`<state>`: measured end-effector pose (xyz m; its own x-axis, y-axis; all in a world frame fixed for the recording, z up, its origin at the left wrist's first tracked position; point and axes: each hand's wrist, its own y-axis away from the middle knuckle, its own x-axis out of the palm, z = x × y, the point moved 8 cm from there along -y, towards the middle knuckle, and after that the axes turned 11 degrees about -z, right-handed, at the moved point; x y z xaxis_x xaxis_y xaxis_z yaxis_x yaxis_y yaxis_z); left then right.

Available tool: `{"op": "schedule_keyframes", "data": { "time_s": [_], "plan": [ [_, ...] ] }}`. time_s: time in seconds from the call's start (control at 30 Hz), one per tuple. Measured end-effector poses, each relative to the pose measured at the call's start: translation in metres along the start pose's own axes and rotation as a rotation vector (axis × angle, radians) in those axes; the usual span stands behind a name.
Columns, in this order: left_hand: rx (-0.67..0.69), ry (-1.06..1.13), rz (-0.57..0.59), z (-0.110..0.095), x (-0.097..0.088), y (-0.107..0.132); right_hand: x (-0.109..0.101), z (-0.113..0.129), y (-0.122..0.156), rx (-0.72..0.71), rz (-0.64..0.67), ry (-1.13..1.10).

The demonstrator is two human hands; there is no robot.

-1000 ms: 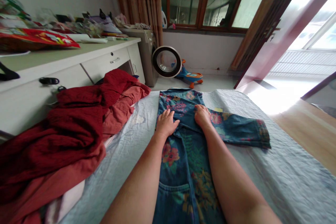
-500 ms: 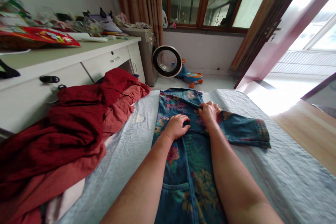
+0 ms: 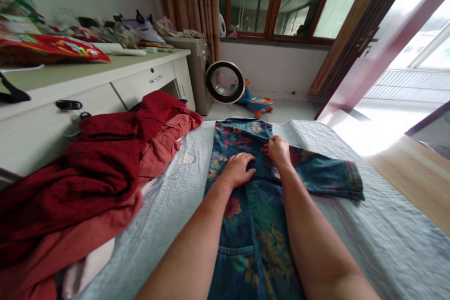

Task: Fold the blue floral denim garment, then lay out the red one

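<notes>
While the pale grey quilted bed point(image 3: 168, 197) carries a heap of dark red clothes point(image 3: 87, 173) at its left, the blue floral denim garment point(image 3: 256, 225) lies flat mid-bed; left hand point(image 3: 238, 168) presses spread on it, right hand point(image 3: 279, 150) pinches its fabric.

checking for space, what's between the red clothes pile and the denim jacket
Only bare pale bed cover lies between the red clothes pile and the denim jacket, seen in the head view.
</notes>
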<state>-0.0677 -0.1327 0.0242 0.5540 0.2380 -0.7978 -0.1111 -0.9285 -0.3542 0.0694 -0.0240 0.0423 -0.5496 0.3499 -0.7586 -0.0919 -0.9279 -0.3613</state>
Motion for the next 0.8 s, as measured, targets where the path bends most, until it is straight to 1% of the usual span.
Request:
{"op": "schedule_keyframes", "data": {
  "time_s": [0.1,0.2,0.33,0.47,0.53,0.6,0.67,0.7,0.77,0.8],
  "plan": [
    [-0.042,-0.071,0.075,0.003,0.007,0.001,-0.001,-0.005,0.001,0.066,-0.040,-0.081],
    [-0.077,-0.115,0.143,0.005,0.011,0.003,-0.004,-0.004,0.004,0.083,-0.042,-0.092],
    [-0.101,-0.133,0.176,0.005,0.011,0.004,-0.004,-0.001,0.009,0.078,-0.028,-0.078],
    [-0.097,-0.113,0.183,0.004,0.012,0.004,0.005,0.001,0.012,0.041,0.038,-0.030],
    [-0.101,-0.102,0.175,0.004,0.012,0.004,0.010,0.007,0.013,-0.031,0.065,-0.025],
    [-0.108,-0.092,0.163,0.005,0.013,0.004,0.016,0.021,0.016,-0.177,0.105,-0.042],
    [-0.117,-0.083,0.123,0.006,0.012,0.003,0.029,0.033,0.025,-0.323,0.211,-0.030],
    [-0.120,-0.077,0.089,0.007,0.010,0.002,0.037,0.035,0.030,-0.369,0.277,0.000],
    [-0.120,-0.061,0.009,0.009,0.006,0.000,0.052,0.034,0.040,-0.407,0.393,0.087],
    [-0.118,-0.051,-0.026,0.009,0.004,-0.001,0.056,0.032,0.043,-0.405,0.426,0.134]
  ]
}}
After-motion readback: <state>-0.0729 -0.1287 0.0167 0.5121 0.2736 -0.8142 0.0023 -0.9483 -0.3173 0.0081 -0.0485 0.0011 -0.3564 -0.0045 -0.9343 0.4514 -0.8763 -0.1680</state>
